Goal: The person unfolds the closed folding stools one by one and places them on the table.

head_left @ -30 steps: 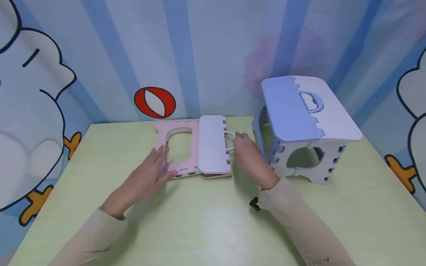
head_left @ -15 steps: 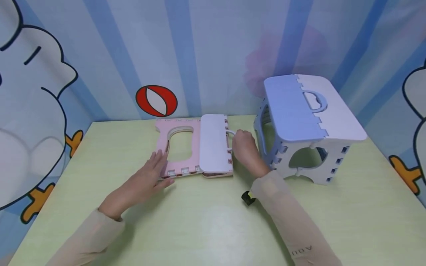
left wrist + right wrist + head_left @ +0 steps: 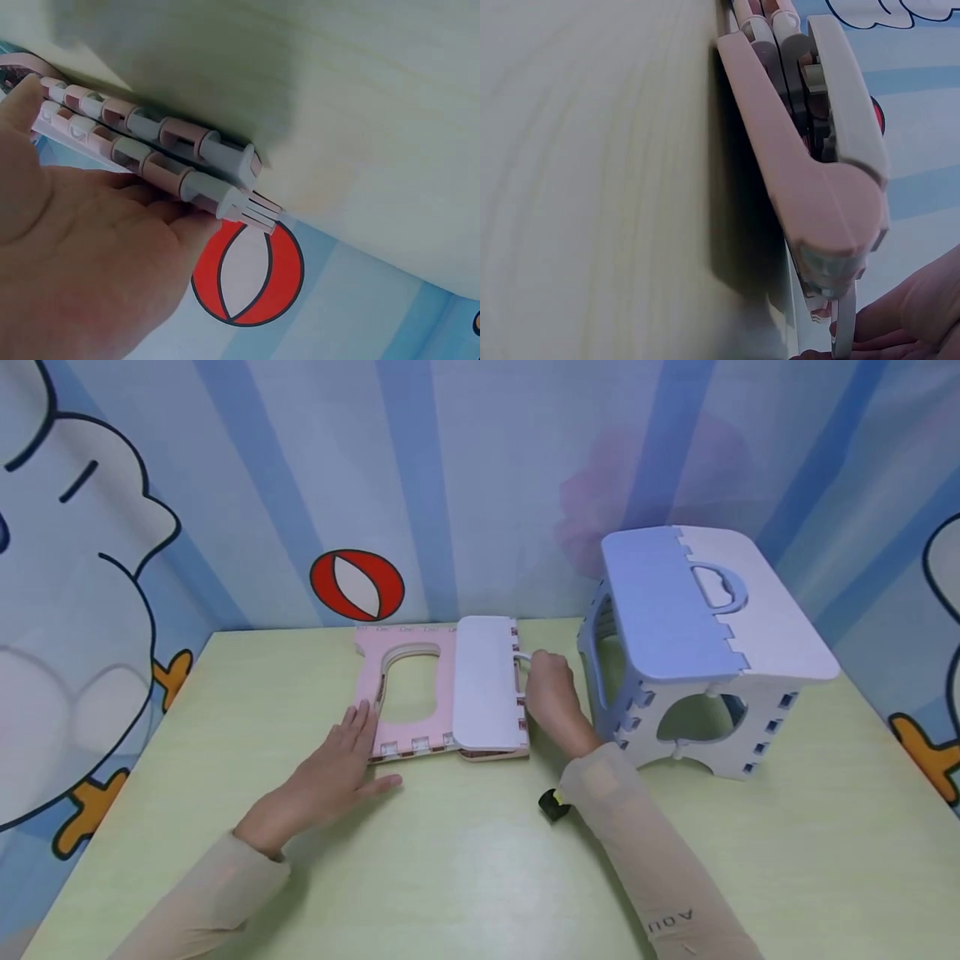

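Note:
A pink and white folding stool (image 3: 486,685) lies folded flat on the table, its white top half uppermost on the right and a pink leg panel with a large oval opening on the left. My left hand (image 3: 322,777) rests at the panel's near left corner, fingers straight, thumb out over the table. In the left wrist view that hand (image 3: 97,255) lies along the stool's hinged edge (image 3: 169,169). My right hand (image 3: 553,697) grips the white carry handle, mostly hiding it. The right wrist view has its fingers (image 3: 919,307) around the handle below the stool's rounded pink end (image 3: 832,202).
A blue and white folding stool (image 3: 667,602) stands unfolded at the right, close beside my right forearm. A striped backdrop (image 3: 495,485) with cartoon prints rises behind the table (image 3: 465,860). A small black object (image 3: 553,805) sits at the right cuff.
My left hand has slid slightly towards me, its thumb leaving the panel's edge. The right hand has closed further over the handle, covering more of it. The stool stays flat.

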A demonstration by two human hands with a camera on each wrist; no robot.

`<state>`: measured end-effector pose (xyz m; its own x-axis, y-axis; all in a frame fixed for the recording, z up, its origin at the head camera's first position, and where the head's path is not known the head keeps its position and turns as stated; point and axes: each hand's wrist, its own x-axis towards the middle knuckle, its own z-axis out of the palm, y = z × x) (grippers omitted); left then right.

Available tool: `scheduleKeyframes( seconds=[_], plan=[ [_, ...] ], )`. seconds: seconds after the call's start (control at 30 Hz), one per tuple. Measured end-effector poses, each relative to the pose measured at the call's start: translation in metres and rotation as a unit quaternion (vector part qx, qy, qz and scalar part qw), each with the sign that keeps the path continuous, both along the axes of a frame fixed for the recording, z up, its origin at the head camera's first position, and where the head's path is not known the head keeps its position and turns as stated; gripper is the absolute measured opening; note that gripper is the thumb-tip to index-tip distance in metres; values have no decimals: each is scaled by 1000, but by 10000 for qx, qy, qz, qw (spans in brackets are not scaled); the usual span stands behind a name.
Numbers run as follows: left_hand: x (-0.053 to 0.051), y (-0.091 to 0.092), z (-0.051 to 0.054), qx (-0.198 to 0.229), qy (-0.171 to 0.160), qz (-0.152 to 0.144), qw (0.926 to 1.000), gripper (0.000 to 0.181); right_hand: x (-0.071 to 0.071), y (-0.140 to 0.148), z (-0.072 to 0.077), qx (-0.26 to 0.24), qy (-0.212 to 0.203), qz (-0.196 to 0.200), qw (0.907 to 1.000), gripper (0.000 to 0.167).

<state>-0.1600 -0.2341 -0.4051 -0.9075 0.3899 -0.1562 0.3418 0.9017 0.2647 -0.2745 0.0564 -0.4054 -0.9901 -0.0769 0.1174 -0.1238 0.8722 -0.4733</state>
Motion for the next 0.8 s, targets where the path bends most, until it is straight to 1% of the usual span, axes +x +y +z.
scheduleKeyframes(
  seconds=[0.17,0.37,0.47,0.67,0.8],
  plan=[
    [4,-2,-3,-275,244,-123,9992,100,-1,-1,-1,-122,22,-154,9998,20],
    [5,-3,-7,-336,355,-71,9988,100,-1,-1,-1,-310,-82,-294,9991,15],
    [5,-3,-10,-409,400,-51,9983,101,-1,0,-1,-495,-141,-357,9980,14],
    [4,-3,-12,-367,446,-3,9983,100,-2,1,0,-930,-216,-429,9945,16],
    [4,-2,-13,-280,438,30,9986,101,-2,3,1,-1054,-219,-419,9933,15]
  ],
)
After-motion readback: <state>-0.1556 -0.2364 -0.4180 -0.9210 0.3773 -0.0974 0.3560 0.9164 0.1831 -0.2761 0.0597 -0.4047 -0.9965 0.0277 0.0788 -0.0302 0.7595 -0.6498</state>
